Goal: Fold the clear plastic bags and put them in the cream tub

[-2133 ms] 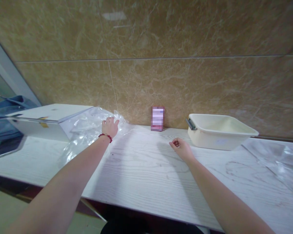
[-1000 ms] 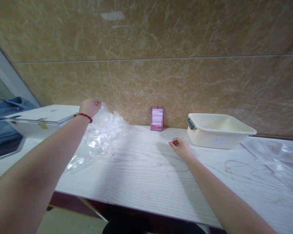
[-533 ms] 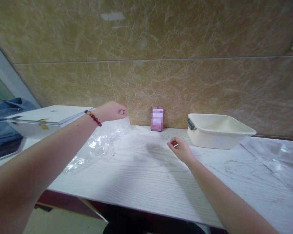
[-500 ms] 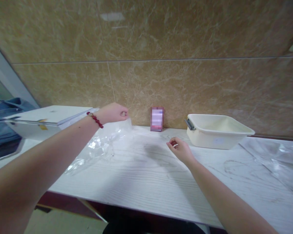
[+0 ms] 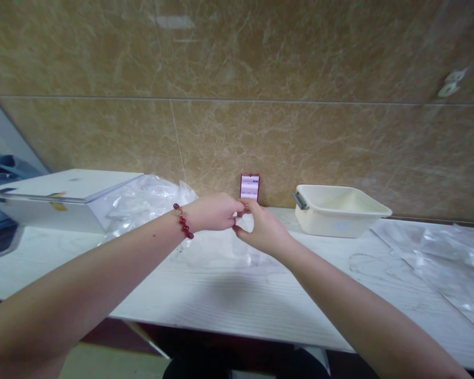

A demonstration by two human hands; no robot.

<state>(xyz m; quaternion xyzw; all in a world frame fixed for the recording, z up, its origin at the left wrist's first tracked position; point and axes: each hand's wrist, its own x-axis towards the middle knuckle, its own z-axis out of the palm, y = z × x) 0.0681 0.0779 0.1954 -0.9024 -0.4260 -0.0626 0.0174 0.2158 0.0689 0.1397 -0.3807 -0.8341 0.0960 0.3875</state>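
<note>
My left hand (image 5: 215, 211), with a red bead bracelet at the wrist, pinches the top edge of a clear plastic bag (image 5: 225, 251) above the white table (image 5: 229, 300). My right hand (image 5: 263, 230) meets it from the right and pinches the same edge. The bag hangs from both hands and trails onto the tabletop. A heap of more clear plastic bags (image 5: 142, 202) lies behind, to the left.
A phone (image 5: 249, 187) leans upright against the marble wall. A cream plastic basin (image 5: 337, 216) stands to its right. A white flat box (image 5: 59, 197) lies at the left. More clear plastic sheets (image 5: 438, 260) cover the table's right end.
My left hand lifted one bag off the heap and carried it rightwards to the table's middle. My right hand rose from the table and took hold of the bag's edge.
</note>
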